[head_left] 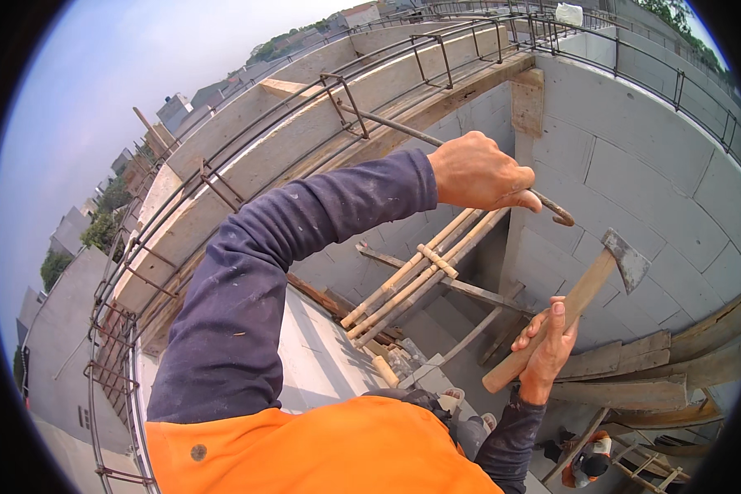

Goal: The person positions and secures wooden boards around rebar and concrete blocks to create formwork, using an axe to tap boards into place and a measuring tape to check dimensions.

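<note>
My left hand (479,171) is closed around a steel rod (395,128) with a rusty hooked tip that sticks out to the right of my fist. The rod's other end reaches back to a square stirrup of the rebar cage (329,82) along the wall top. Lower right, my right hand (549,352) holds a hatchet (584,292) by its wooden handle, thumb pointing up along it. The hatchet's metal head is uppermost, its blade facing right, apart from the rod's hook.
Timber formwork boards (263,136) line the wall top beside the cage. Below me are bamboo poles (428,276) lashed together and a deep space between grey block walls (634,148). Curved planks (634,370) lie at right. Far below, another person (593,461) wears orange.
</note>
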Available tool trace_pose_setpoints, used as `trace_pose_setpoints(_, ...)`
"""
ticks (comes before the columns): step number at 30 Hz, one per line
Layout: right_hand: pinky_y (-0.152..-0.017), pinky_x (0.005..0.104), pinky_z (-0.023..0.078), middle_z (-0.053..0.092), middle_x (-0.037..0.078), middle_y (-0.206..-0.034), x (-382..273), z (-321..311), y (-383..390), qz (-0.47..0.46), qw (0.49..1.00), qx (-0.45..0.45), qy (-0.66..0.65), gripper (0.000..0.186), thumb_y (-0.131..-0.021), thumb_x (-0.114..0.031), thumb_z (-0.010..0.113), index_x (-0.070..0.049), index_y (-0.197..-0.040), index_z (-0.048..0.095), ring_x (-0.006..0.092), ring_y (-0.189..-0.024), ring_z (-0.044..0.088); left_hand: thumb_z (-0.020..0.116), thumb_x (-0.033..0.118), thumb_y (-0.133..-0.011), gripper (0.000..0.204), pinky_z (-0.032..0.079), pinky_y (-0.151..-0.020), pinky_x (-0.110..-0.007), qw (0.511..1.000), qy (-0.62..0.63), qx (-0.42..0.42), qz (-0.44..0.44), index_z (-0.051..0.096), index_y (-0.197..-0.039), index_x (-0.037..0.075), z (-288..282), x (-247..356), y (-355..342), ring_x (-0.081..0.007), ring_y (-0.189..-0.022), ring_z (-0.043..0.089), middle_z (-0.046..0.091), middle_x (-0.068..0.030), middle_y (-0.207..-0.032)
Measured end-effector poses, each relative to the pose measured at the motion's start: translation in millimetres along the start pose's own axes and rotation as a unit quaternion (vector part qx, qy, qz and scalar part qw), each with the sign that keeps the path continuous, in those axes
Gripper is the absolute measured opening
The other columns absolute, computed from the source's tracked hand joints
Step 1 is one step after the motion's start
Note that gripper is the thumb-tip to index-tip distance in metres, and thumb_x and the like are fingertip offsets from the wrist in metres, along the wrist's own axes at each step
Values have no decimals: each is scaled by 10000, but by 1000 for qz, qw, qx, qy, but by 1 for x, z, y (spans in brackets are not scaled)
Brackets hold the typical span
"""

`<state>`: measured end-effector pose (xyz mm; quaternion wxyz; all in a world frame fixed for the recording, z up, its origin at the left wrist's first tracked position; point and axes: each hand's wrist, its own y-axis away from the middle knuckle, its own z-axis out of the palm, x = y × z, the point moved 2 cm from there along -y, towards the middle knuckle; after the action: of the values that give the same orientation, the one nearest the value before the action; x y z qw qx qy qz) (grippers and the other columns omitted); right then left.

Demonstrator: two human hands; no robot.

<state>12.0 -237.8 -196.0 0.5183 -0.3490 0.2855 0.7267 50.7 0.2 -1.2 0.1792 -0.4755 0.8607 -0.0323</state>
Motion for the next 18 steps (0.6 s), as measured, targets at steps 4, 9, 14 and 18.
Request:
trace_pose_setpoints(4, -389, 282, 466, 492, 23, -636, 8, 2, 6, -1, 1000, 7, -27, 371, -1028, -383, 633, -60, -1153, 499, 124, -435, 501, 464, 603, -1039, 599, 482, -445, -361, 1000, 9, 13, 0, 586, -734, 102, -2, 7, -1, -252, -453, 613, 597, -63, -538)
trace_pose_setpoints(9, -390, 285, 470, 494, 21, -640, 10, 2, 11, 15, 1000, -5, -14, 369, -1027, -384, 635, -64, -1150, 499, 125, -441, 503, 527, 576, -1022, 559, 454, -411, -331, 999, -1, 32, 13, 555, -714, 111, 8, 4, -1, -217, -432, 597, 589, -37, -538)
trace_pose_setpoints(14, -390, 285, 474, 493, 21, -640, 12, 1, 12, 12, 1000, -1, -20, 368, -1025, -389, 640, -70, -1146, 501, 127, -438, 504, 525, 572, -1025, 561, 461, -414, -340, 999, 2, 31, 15, 561, -718, 104, 11, 4, -5, -227, -441, 612, 599, -45, -543)
trace_pose_setpoints(18, -390, 283, 476, 492, 19, -638, 13, 2, 12, 11, 1000, -1, -23, 366, -1022, -389, 644, -75, -1146, 502, 127, -438, 505, 514, 577, -1027, 571, 466, -420, -343, 1000, 3, 22, 2, 560, -715, 102, 12, 0, -5, -233, -446, 618, 600, -51, -543)
